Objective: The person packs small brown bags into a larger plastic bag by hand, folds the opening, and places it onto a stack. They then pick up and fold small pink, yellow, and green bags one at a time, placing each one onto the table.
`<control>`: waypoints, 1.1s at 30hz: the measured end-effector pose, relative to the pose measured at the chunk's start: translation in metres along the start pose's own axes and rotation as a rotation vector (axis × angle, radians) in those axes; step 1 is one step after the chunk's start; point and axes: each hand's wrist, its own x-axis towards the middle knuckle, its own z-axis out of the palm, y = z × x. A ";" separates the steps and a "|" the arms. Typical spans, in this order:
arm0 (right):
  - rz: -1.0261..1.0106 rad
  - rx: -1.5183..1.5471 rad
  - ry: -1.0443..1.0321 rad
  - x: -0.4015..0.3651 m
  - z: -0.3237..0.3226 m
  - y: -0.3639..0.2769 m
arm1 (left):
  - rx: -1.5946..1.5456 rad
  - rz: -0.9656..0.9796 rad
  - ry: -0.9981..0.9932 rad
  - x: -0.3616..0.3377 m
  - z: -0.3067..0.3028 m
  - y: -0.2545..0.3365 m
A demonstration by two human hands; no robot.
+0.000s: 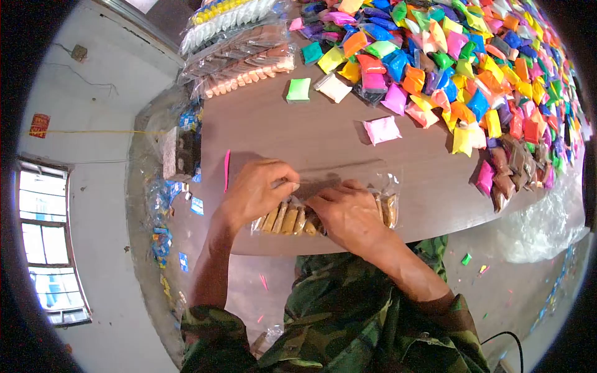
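Note:
A clear plastic bag lies flat near the table's front edge, with a row of tan-brown packets standing side by side in it. My left hand is at the bag's left part, its thumb and fingers pinched together at the film along the upper side of the row. Across the right half of the row lies my right hand, palm down with the fingers bent and close together. Its fingertips reach in near the middle packets, and what they hold, if anything, is hidden. More packets show to the right of that hand.
A large heap of colourful packets covers the table's right and far side. Filled bags are stacked at the far left. A pink strip lies left of my left hand; a pale pink packet lies beyond my right. Plastic film hangs at right.

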 end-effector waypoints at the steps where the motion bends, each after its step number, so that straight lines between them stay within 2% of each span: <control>1: -0.004 0.002 0.018 0.000 0.001 0.000 | 0.015 0.009 -0.013 -0.004 -0.001 0.002; 6: 0.003 -0.019 0.043 0.000 -0.006 -0.006 | 0.071 0.009 0.022 -0.029 0.004 0.012; 11: 0.113 -0.107 0.009 -0.004 -0.006 -0.010 | 0.235 0.208 0.188 -0.039 0.018 0.013; 19: 0.011 -0.201 0.372 0.001 -0.008 -0.017 | 0.457 0.396 0.294 -0.055 0.033 0.006; 24: -0.138 -0.193 0.209 -0.007 -0.002 -0.006 | 0.386 0.423 0.268 -0.056 0.032 -0.007; 27: -0.138 -0.166 0.222 -0.009 0.000 -0.007 | 0.288 0.254 0.335 -0.050 0.022 -0.002; 30: -0.171 -0.174 0.235 -0.009 0.003 -0.004 | 0.214 0.219 0.252 -0.051 0.008 -0.021; 33: -0.166 -0.147 0.281 -0.010 0.008 -0.004 | -0.003 0.090 0.176 -0.060 0.006 -0.026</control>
